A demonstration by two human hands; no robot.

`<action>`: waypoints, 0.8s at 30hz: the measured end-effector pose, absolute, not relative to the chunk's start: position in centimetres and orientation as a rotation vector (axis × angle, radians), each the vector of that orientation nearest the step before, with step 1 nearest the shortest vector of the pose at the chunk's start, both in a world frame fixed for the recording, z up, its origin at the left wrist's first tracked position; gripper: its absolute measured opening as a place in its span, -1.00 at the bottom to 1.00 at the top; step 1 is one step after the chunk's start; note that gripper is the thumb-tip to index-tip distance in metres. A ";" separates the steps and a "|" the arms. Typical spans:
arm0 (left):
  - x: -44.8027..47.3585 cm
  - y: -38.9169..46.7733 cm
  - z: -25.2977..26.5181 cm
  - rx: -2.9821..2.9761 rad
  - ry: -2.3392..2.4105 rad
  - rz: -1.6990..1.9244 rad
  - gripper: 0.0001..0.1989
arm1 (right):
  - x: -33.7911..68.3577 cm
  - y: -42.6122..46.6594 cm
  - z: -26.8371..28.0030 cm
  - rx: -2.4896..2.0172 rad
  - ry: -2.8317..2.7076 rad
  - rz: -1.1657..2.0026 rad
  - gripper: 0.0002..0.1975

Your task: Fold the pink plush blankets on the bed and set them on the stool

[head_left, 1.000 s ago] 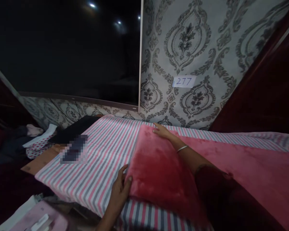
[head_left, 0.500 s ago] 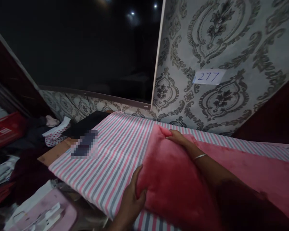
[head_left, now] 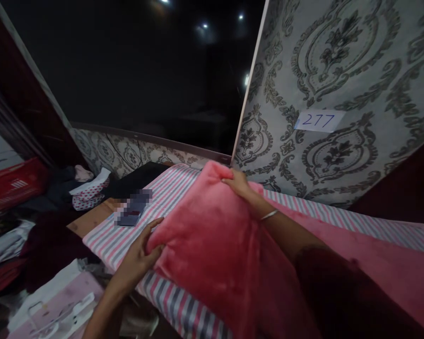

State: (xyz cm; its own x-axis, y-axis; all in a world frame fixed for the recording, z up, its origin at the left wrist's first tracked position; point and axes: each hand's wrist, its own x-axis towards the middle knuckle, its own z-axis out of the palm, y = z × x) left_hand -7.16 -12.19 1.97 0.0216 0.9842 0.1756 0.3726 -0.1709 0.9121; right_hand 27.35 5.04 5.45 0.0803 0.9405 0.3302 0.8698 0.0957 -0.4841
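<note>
A thick, plush pink blanket point(head_left: 205, 235) lies over a striped cloth point(head_left: 173, 186) in pink, grey and white. My left hand point(head_left: 137, 256) grips the blanket's near left corner, thumb and fingers pinched around its edge. At the far corner, my right hand point(head_left: 238, 183) holds the same blanket, its fingers closed on the fold. Between my hands the blanket's left edge is raised off the striped cloth. The rest of it stretches to the right beneath my right forearm.
A phone point(head_left: 130, 214), partly pixelated, rests on the cloth's left part. Behind stands a large dark TV screen point(head_left: 144, 70); a paper marked 277 point(head_left: 320, 121) is stuck to the patterned wall. Clothes, a red bag point(head_left: 17, 183) and a pink bag point(head_left: 56, 306) lie at left.
Both hands have moved left, carrying the blanket's edge over more of the striped cloth. The far corner is now raised higher. The camera view has shifted slightly.
</note>
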 end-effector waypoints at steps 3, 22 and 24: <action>-8.7 -10.5 -1.7 1.624 1.569 1.051 -0.30 | 24.5 5.7 1.8 -2.010 -1.874 0.210 -0.69; 7.2 -21.0 -7.1 2.790 1.037 0.706 -0.35 | 36.9 2.0 -0.3 -1.970 -1.682 0.431 -0.66; 7.4 -20.7 -8.2 2.807 1.123 0.731 -0.40 | 36.7 2.2 -0.8 -1.941 -1.616 0.477 -0.59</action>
State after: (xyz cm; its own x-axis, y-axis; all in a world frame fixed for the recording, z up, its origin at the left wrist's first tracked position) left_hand 7.43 -20.70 -8.21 0.6290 0.6590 0.4125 0.6442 -0.7388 0.1979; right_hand 36.66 2.18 -0.76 0.2086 0.9745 0.0821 0.7740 -0.1132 -0.6229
